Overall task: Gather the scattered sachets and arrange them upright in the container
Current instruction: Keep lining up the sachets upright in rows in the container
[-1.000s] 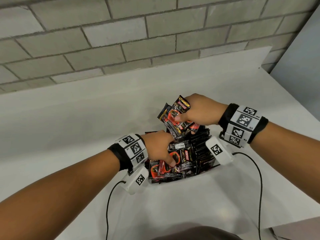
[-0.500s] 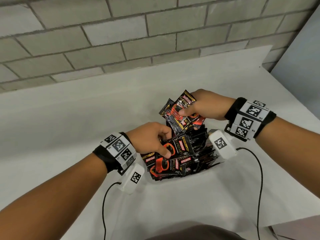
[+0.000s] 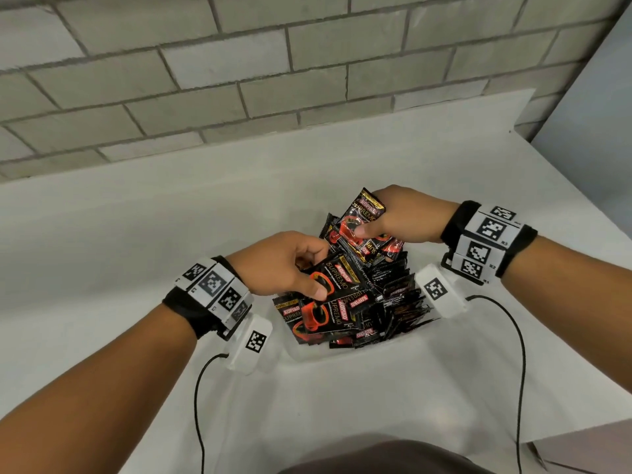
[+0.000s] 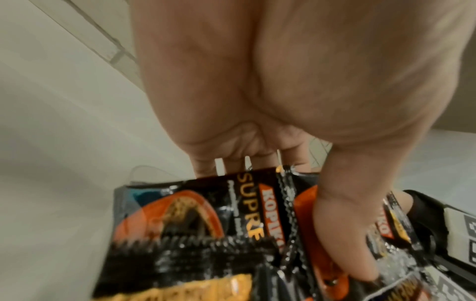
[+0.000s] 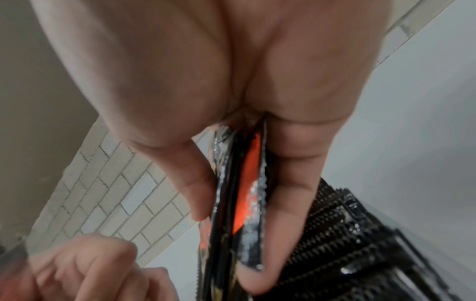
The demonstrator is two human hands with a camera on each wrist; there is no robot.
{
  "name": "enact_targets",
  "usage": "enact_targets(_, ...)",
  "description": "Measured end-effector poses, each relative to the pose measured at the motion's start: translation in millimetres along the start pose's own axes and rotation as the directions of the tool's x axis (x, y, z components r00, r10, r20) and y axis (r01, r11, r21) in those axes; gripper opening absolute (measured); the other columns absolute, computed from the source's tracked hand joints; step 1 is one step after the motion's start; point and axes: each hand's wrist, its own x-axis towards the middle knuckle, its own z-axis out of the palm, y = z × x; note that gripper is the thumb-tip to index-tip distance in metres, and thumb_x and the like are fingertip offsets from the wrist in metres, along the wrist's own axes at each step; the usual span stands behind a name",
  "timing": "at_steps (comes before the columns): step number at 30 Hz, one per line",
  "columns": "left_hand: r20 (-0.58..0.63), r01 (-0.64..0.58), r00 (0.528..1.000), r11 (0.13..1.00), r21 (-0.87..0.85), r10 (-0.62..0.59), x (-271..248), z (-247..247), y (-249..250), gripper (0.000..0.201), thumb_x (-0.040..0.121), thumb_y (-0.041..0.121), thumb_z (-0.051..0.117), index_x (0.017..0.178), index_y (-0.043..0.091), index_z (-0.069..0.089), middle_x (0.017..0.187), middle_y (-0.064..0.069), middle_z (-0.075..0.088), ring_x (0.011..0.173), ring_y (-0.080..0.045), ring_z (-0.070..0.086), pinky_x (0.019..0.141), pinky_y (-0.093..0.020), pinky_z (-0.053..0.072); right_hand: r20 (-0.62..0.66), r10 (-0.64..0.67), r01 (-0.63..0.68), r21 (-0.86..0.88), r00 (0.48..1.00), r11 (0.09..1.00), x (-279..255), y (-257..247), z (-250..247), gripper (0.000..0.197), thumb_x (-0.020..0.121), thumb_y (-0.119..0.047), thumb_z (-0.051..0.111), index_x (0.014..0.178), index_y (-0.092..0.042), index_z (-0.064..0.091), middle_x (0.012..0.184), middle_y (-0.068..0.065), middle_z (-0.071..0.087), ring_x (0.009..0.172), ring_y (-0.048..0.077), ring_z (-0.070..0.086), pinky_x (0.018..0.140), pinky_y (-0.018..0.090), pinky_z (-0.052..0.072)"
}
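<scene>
A clear plastic container on the white table holds a heap of black-and-red coffee sachets; some stand upright at its right side, others lie flat at the left. My left hand pinches one sachet between thumb and fingers just above the heap; the thumb lies across that sachet. My right hand grips a small stack of sachets above the container's far side. The stack is clamped edge-on between thumb and fingers.
A grey brick wall runs along the table's far edge. The table's right edge meets a grey panel. Black cables trail from both wrist cameras toward me across the white table top.
Both hands rose out of the container. The left hand lifted one sachet off the heap toward the right hand's stack, which moved up and slightly away.
</scene>
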Motion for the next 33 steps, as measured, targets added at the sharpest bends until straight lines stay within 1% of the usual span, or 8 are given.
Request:
enact_targets(2, -0.033, -0.001, 0.999, 0.999, -0.039, 0.000, -2.0, -0.4, -2.1, 0.032, 0.079, 0.017, 0.088, 0.091, 0.002, 0.062, 0.098, -0.012, 0.075, 0.098, -0.036, 0.069, 0.096, -0.053, 0.052, -0.004, -0.014, 0.014, -0.014, 1.000, 1.000, -0.3, -0.4, -0.4, 0.038, 0.089, -0.036, 0.072, 0.098, 0.000, 0.063, 0.097, 0.022, 0.069, 0.075, 0.036, 0.061, 0.069, 0.034, 0.042)
enact_targets(5, -0.067, -0.025, 0.998, 0.993, -0.117, 0.017, -8.1, -1.2, -6.6, 0.024, 0.081, 0.010, 0.085, 0.090, 0.007, 0.063, 0.098, -0.009, 0.076, 0.095, -0.028, 0.072, 0.091, -0.042, 0.054, -0.019, -0.025, 0.025, -0.004, 1.000, 1.000, -3.1, -1.8, -3.5, 0.031, 0.091, -0.034, 0.071, 0.097, -0.004, 0.065, 0.097, 0.020, 0.070, 0.073, 0.027, 0.059, 0.068, 0.033, 0.041)
enact_targets(8, -0.116, -0.028, 0.993, 0.967, -0.255, -0.002, -14.4, -2.9, -13.0, 0.040, 0.080, 0.006, 0.084, 0.107, -0.010, 0.060, 0.106, -0.014, 0.076, 0.097, -0.023, 0.073, 0.083, -0.035, 0.058, -0.041, -0.038, 0.039, 0.023, 0.998, 0.999, -4.7, -2.2, -7.1, 0.027, 0.091, -0.030, 0.072, 0.097, -0.004, 0.066, 0.096, 0.018, 0.071, 0.075, 0.030, 0.062, 0.070, 0.034, 0.043)
enact_targets(13, -0.204, -0.065, 0.979, 0.903, -0.424, -0.025, -25.9, -4.9, -20.5, 0.071, 0.070, 0.027, 0.092, 0.121, -0.010, 0.059, 0.114, -0.026, 0.072, 0.107, -0.041, 0.070, 0.094, -0.049, 0.058, -0.060, -0.037, 0.039, 0.040, 0.998, 0.998, -8.8, -3.7, -12.8, 0.024, 0.089, -0.031, 0.074, 0.100, -0.010, 0.069, 0.097, 0.008, 0.074, 0.091, 0.030, 0.069, 0.077, 0.034, 0.051)
enact_targets(18, -0.249, -0.070, 0.967, 0.899, -0.433, -0.045, -29.3, -3.1, -30.6, 0.079, 0.070, 0.044, 0.092, 0.119, -0.008, 0.059, 0.114, -0.035, 0.065, 0.105, -0.050, 0.066, 0.102, -0.072, 0.043, -0.088, -0.044, 0.049, 0.051, 0.995, 0.998, -11.5, -8.4, -17.6, 0.024, 0.090, -0.029, 0.074, 0.100, -0.008, 0.068, 0.097, 0.011, 0.073, 0.078, 0.022, 0.064, 0.069, 0.030, 0.045)
enact_targets(24, -0.381, -0.165, 0.917, 0.756, -0.633, -0.119, -31.1, -5.2, -27.2, 0.084, 0.063, 0.030, 0.096, 0.128, -0.008, 0.057, 0.117, -0.023, 0.070, 0.106, -0.034, 0.069, 0.091, -0.044, 0.057, -0.152, -0.048, 0.061, 0.079, 0.987, 0.995, -16.5, -9.4, -27.5, 0.021, 0.088, -0.031, 0.075, 0.095, -0.012, 0.069, 0.090, 0.006, 0.074, 0.072, 0.017, 0.066, 0.067, 0.030, 0.050)
enact_targets(28, -0.425, -0.201, 0.879, 0.639, -0.743, -0.217, -32.1, -6.2, -28.0, 0.062, 0.078, 0.002, 0.073, 0.133, -0.012, 0.050, 0.118, -0.027, 0.065, 0.101, -0.035, 0.069, 0.083, -0.044, 0.061, -0.220, -0.073, 0.126, 0.240, 0.973, 0.963, -24.6, -14.5, -43.8, 0.018, 0.086, -0.024, 0.078, 0.095, -0.011, 0.070, 0.085, 0.002, 0.075, 0.073, 0.019, 0.069, 0.075, 0.037, 0.055)
enact_targets(33, -0.408, -0.199, 0.871, 0.564, -0.801, -0.272, -28.7, 0.7, -14.3, 0.062, 0.079, 0.001, 0.067, 0.137, -0.010, 0.048, 0.119, -0.025, 0.065, 0.097, -0.031, 0.072, 0.079, -0.042, 0.061, -0.107, -0.130, 0.168, 0.643, 0.986, 0.747, -28.6, -28.6, -37.5, 0.034, 0.077, -0.013, 0.078, 0.107, -0.001, 0.066, 0.087, 0.008, 0.072, 0.074, 0.021, 0.070, 0.062, 0.030, 0.057)
